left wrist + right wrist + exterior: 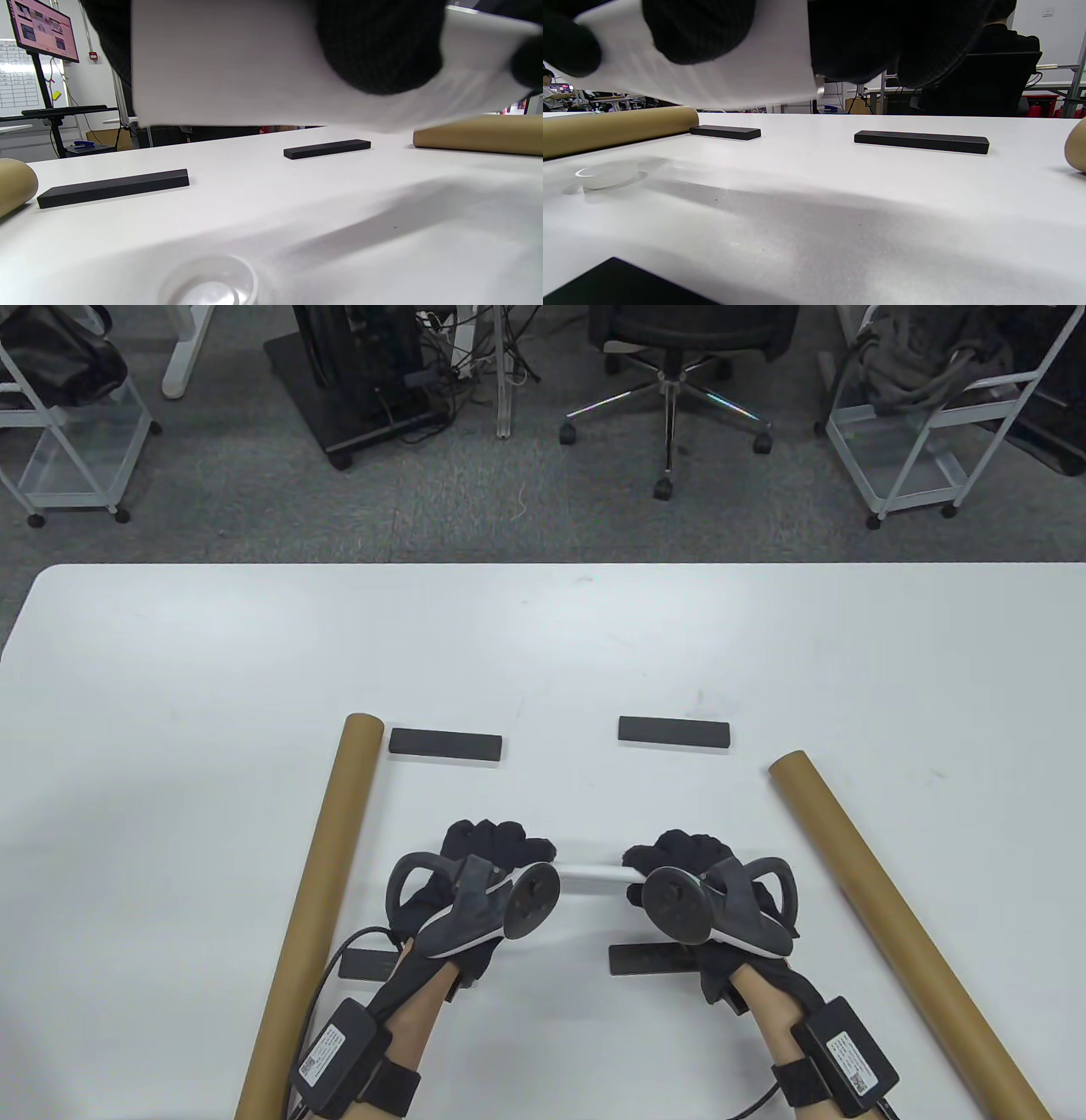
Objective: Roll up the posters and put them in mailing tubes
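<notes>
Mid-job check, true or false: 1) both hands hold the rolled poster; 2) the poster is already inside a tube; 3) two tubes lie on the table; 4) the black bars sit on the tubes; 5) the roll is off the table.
1) True: left hand and right hand grip the poster.
2) False: it is between the hands, outside both tubes.
3) True: left tube, right tube.
4) False: the bars lie flat on the table.
5) True: the wrist views show it raised.
</notes>
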Action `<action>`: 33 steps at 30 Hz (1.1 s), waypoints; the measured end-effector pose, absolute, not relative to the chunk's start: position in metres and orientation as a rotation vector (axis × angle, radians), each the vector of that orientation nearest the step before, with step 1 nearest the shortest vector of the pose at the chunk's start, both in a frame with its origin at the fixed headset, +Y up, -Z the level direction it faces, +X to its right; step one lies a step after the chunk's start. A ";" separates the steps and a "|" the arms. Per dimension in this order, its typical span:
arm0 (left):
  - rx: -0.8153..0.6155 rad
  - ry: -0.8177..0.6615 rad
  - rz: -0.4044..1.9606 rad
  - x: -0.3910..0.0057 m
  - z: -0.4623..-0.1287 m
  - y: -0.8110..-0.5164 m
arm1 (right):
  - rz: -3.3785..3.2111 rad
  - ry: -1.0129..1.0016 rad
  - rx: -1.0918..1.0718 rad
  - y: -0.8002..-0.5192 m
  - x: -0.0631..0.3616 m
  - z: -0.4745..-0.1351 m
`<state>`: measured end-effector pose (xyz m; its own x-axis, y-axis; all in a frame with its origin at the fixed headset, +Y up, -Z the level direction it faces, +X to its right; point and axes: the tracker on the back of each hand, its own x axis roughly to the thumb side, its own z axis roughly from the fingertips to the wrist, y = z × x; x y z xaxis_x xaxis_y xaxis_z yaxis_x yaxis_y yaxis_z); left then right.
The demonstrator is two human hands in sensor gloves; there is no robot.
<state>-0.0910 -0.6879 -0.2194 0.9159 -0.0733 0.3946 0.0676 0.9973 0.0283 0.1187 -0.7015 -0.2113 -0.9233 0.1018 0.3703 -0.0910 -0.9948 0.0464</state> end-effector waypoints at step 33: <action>0.046 -0.405 -0.062 -0.092 -0.218 -0.683 | 2.909 0.094 0.532 -0.701 0.125 -0.214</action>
